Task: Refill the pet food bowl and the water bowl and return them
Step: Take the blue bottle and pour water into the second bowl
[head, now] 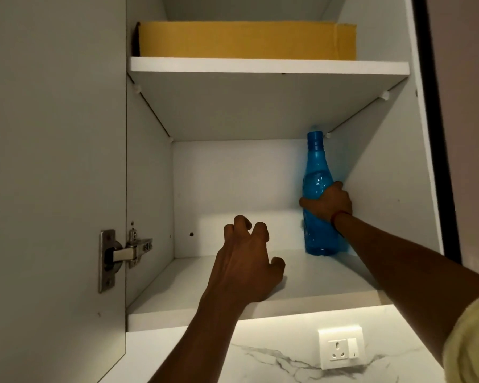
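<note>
A tall blue plastic bottle (pixel 317 172) stands upright at the back right of the lower shelf (pixel 177 294) in an open white wall cabinet. My right hand (pixel 328 201) is wrapped around the bottle's middle. My left hand (pixel 245 261) hovers over the middle of the same shelf, fingers curled and apart, holding nothing. No pet bowls are in view.
A yellow cardboard box (pixel 246 40) fills the upper shelf (pixel 268 66). The cabinet door (pixel 53 189) hangs open at the left with a metal hinge (pixel 125 252). Below the cabinet, a white socket (pixel 340 346) sits on the marble-patterned wall.
</note>
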